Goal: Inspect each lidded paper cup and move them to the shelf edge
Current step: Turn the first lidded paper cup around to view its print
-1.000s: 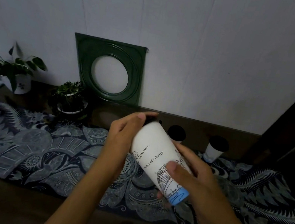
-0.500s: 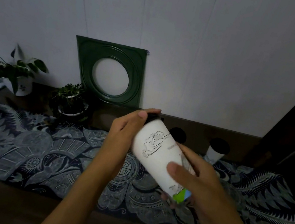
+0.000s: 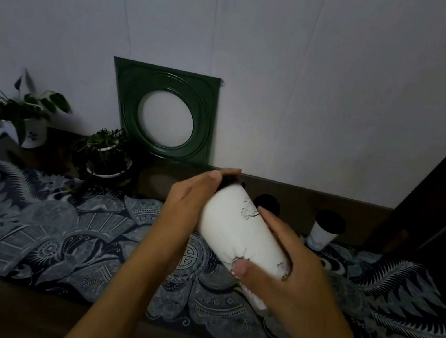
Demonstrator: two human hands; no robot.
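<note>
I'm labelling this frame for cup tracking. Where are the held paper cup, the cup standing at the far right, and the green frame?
held paper cup (image 3: 237,231), head view, white side wall.
standing cup (image 3: 323,236), head view, white wall below black lid.
green frame (image 3: 206,124), head view, right border.

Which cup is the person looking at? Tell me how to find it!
Find the green square frame leaning on the wall, then look just below and right of it. There the left hand and right hand hold a white cup tilted in the air. The other cups stand upright by the wall.
</note>
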